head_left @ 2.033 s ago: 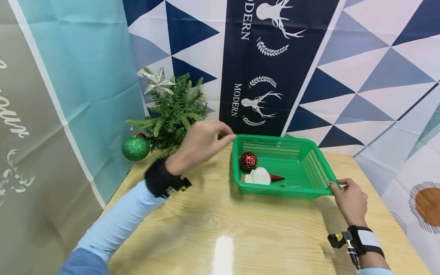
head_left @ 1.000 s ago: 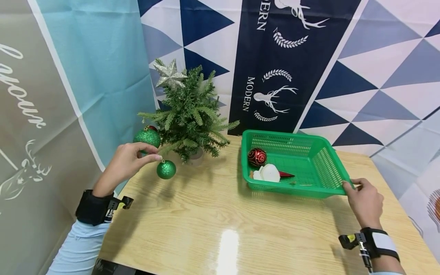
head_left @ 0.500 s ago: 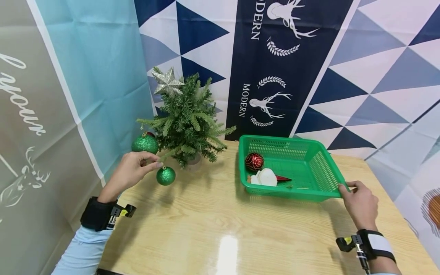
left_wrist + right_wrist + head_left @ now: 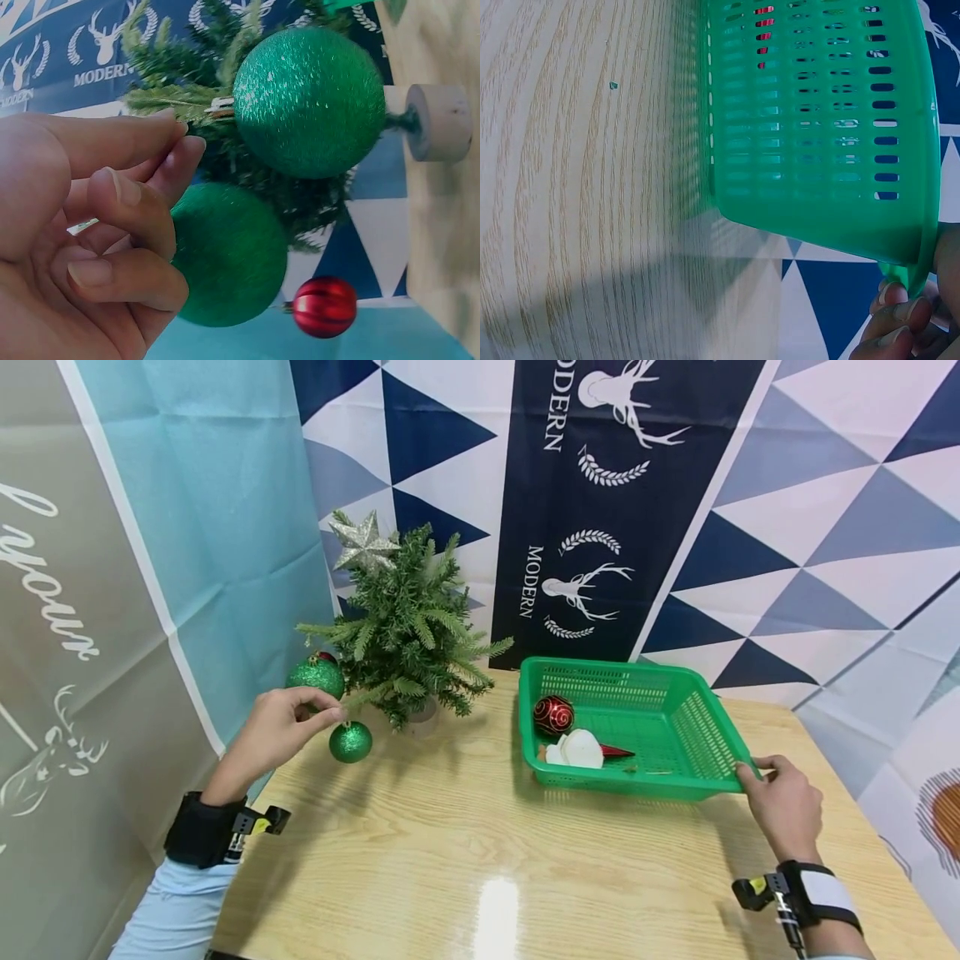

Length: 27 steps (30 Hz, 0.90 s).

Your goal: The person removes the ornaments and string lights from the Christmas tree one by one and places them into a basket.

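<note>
Clearly "MODERN" lettering [image 4: 531,582] behind basket [image 4: 699,727]

On the wood-grain table [image 4: 420,860], the left hand [image 4: 281,731] pinches a green glitter bauble [image 4: 350,742] at its top, beside a low branch of the small Christmas tree [image 4: 408,610]. A silver star [image 4: 363,543] sits near the treetop; a larger green bauble [image 4: 315,676] hangs behind the hand. The right hand [image 4: 786,802] grips the near right corner of a green plastic basket [image 4: 637,784] holding a red swirl-patterned bauble [image 4: 554,715] and a white ornament [image 4: 582,749].
</note>
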Each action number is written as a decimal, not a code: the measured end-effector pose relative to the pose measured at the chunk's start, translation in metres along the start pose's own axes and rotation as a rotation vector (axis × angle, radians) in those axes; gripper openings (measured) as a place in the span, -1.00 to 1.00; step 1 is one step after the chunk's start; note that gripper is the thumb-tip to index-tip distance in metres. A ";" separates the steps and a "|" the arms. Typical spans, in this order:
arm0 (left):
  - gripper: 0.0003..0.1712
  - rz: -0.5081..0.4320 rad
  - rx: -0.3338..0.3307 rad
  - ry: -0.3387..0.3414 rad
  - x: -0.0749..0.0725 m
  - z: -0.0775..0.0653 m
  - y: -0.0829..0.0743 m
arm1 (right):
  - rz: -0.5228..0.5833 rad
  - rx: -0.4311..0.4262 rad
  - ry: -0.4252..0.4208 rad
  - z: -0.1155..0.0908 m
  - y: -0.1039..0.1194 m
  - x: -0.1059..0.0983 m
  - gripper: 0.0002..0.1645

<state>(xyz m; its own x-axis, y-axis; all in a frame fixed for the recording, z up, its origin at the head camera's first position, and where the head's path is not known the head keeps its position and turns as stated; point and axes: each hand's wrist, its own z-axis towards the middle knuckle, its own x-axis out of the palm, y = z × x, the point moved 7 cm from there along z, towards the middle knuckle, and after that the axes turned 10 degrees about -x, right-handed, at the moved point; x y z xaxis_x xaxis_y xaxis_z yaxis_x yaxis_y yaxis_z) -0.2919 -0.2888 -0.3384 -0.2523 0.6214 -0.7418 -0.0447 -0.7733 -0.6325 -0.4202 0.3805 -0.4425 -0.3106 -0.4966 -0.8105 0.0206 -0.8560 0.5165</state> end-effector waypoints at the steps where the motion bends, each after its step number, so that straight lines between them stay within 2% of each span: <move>1: -0.81 -0.002 0.004 -0.008 -0.003 0.000 -0.001 | 0.000 0.001 -0.001 0.000 0.000 0.000 -0.38; 7: -0.79 -0.015 0.046 -0.044 -0.015 -0.003 -0.011 | -0.003 0.000 -0.003 0.000 -0.002 0.000 -0.39; 12: -0.82 -0.020 0.065 -0.036 -0.022 -0.004 -0.018 | -0.005 -0.004 -0.003 0.000 -0.001 0.001 -0.38; 18: -0.84 -0.026 0.083 -0.027 -0.025 -0.007 -0.020 | -0.009 -0.004 0.004 0.000 0.002 -0.001 -0.38; 22: -0.83 -0.010 0.093 0.008 -0.025 -0.008 -0.020 | -0.012 -0.005 0.003 0.001 0.004 -0.001 -0.38; 27: -0.79 0.019 0.067 0.083 -0.022 -0.007 -0.018 | -0.020 0.000 0.005 0.001 0.003 -0.001 -0.38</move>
<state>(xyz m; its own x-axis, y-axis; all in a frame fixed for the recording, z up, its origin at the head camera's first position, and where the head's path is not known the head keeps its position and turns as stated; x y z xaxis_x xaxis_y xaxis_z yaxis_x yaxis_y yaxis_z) -0.2788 -0.2877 -0.3120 -0.1724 0.6130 -0.7710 -0.1055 -0.7898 -0.6043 -0.4207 0.3784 -0.4397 -0.3059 -0.4805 -0.8219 0.0142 -0.8655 0.5007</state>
